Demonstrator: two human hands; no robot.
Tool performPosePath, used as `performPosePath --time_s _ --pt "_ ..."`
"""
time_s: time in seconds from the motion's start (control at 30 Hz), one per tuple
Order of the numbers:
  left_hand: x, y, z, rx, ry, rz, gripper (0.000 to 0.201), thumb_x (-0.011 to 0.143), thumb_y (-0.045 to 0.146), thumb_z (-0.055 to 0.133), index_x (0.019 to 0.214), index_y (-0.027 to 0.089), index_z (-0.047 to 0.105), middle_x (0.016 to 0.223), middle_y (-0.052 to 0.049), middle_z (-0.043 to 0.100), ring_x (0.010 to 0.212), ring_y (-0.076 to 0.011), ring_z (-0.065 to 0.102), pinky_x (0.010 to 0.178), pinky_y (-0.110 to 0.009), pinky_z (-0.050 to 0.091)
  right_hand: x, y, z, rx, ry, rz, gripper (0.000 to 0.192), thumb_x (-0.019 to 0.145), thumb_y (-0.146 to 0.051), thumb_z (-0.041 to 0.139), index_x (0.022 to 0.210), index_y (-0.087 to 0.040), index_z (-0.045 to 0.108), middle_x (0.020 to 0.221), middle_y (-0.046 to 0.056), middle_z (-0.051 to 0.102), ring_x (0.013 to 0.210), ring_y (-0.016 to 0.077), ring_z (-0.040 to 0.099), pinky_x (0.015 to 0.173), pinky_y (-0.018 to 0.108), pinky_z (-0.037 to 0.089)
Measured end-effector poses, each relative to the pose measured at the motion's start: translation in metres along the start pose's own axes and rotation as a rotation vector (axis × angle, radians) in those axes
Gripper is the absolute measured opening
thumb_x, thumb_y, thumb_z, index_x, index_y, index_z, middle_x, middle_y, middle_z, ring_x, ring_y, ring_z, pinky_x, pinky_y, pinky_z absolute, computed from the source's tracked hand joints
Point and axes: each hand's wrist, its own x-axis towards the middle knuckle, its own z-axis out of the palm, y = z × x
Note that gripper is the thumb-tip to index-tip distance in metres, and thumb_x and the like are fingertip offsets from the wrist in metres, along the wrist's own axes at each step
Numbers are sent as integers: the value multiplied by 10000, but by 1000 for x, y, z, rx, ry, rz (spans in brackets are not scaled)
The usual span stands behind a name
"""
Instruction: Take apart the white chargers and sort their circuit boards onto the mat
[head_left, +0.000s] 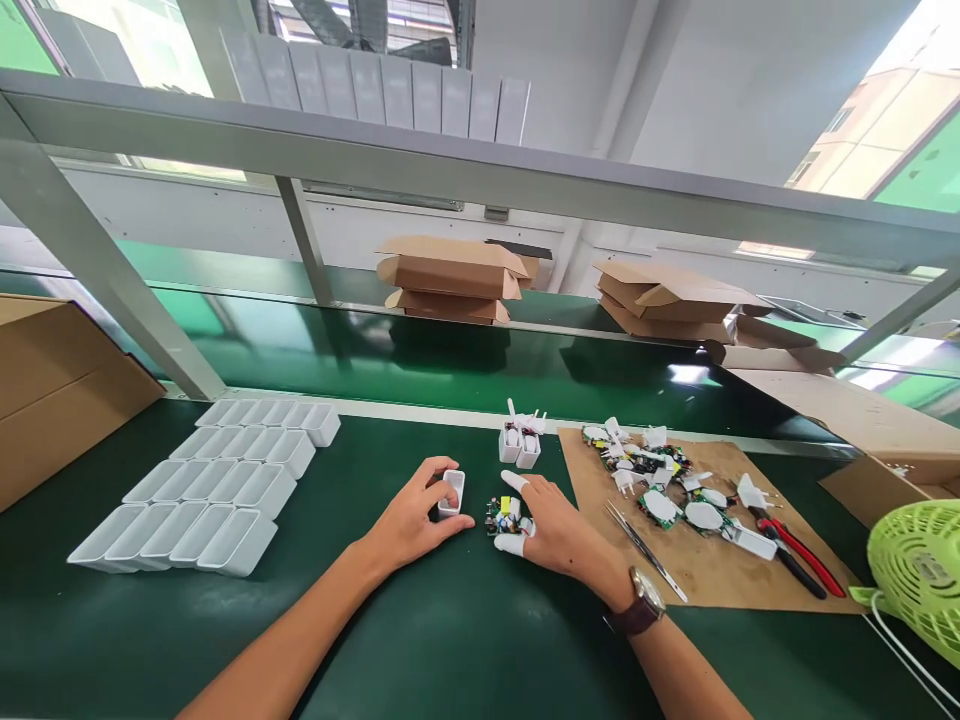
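My left hand (415, 520) grips a small white open plastic housing (452, 491) on the green mat. My right hand (556, 527), with white finger cots on thumb and forefinger and a watch on the wrist, holds a small green circuit board (503, 516) just right of the housing. Two filled white housings with plug pins (520, 440) stand a little beyond both hands.
Rows of empty white housings (217, 483) lie at the left. A cardboard sheet (705, 570) at the right carries several circuit boards and plug parts (660, 475), tweezers (643, 548) and red-handled cutters (799, 555). A green fan (919, 575) sits far right. Cardboard boxes (450, 275) lie behind.
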Motion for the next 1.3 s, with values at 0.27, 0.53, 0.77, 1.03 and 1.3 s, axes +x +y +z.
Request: performPosePath --time_s 0.27,0.53,0.77,1.03,1.3 --pt "-1 -3 0 -8 -22 -24 187 883 300 750 849 203 593 1303 -102 552 1054 -195 638 889 -330 584 -15 1 -17 121 -87 26 596 824 -134 710 1381 -213 512 1221 85 613 898 218 655 786 374 596" --pt "0 -3 -2 5 -32 -50 193 892 320 736 831 205 594 1291 -95 570 1044 -199 648 792 -303 590 -20 14 -16 -27 36 -6 461 721 -36 716 1129 -218 605 1308 116 584 1114 309 599 894 475 582" --pt "1 -5 -6 -36 -35 -127 266 822 355 806 934 229 601 1309 -96 583 1173 -252 635 924 -382 580 -16 25 -16 56 -59 -62 376 773 -41 656 1120 -184 638 1011 95 688 997 284 634 833 441 577" --pt "1 -6 -8 45 -177 -353 748 757 296 840 1405 273 467 1377 -106 617 1211 -302 655 987 -445 575 -5 0 -10 178 424 -205 509 862 -77 628 1339 -217 518 1166 108 684 1029 266 631 863 457 599" --pt "-3 -3 7 72 -32 45 570 934 264 662 1446 261 411 1319 -119 645 1209 -269 642 1009 -444 553 -4 -20 14 248 683 -455 625 920 -73 642 1487 -236 434 1303 159 660 1160 251 671 937 446 626"
